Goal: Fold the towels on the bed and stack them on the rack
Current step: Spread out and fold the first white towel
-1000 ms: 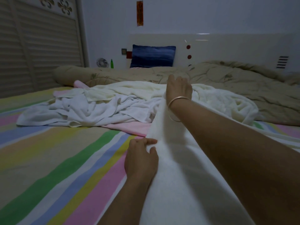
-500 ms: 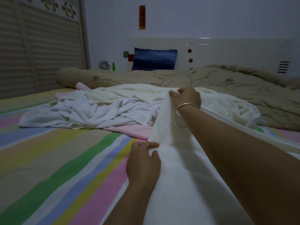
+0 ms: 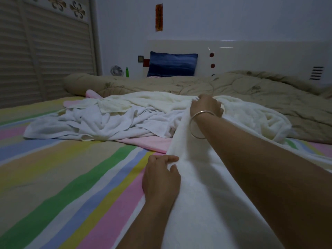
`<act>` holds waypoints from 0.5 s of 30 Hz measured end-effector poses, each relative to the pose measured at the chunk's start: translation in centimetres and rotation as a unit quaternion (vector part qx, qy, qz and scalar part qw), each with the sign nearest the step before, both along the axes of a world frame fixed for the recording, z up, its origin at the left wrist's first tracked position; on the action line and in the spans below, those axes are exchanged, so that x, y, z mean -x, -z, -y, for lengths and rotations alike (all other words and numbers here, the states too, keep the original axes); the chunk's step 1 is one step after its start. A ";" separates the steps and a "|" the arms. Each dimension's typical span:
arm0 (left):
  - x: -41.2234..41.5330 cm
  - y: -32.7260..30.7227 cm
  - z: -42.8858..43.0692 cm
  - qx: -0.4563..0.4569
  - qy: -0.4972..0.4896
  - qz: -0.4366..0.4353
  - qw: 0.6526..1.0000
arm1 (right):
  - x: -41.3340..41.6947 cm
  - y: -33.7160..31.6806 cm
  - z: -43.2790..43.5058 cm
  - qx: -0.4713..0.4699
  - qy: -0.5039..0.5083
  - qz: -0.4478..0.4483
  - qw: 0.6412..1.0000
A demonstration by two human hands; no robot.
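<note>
White towel (image 3: 197, 203) held stretched on the striped bed (image 3: 71, 177).
Laid lengthwise, pointing away toward the headboard (image 3: 251, 56); left edge pinched by left hand (image 3: 161, 178), far end gripped in curled right hand (image 3: 206, 106), beside loose towels (image 3: 107, 121).

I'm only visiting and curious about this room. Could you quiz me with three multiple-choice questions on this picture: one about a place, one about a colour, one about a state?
1. Where is the pillow?
A. upright against the headboard
B. on the floor
C. in the person's lap

2. What colour is that pillow?
A. red
B. blue
C. green

3. What is the right hand doing?
A. lying flat and open
B. gripping the white towel
C. curled on nothing

Answers: 1 A, it stands at the bed's far end against the headboard; 2 B, its cover is dark blue; 3 B, its fingers curl round the towel's far edge.
</note>
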State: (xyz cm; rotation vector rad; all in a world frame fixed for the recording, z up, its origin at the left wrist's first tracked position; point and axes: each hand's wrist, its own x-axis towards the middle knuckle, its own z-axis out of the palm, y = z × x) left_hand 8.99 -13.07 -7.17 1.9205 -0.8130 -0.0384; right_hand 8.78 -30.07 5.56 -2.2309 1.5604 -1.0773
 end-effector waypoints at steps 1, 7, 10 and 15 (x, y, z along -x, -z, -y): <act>0.0 0.0 0.0 -0.001 -0.001 0.002 1.000 | -0.1 0.2 0.1 0.019 0.000 -0.014 1.000; 0.0 0.0 0.0 -0.004 -0.011 0.007 1.000 | 1.1 2.5 1.4 0.208 -0.060 -0.230 0.949; 0.0 -0.1 0.0 -0.008 -0.018 0.013 1.000 | 1.5 2.9 2.1 0.216 -0.056 -0.245 0.943; 0.3 -0.2 -0.1 -0.017 -0.022 0.020 0.999 | 2.1 1.9 2.1 0.163 -0.089 -0.163 0.969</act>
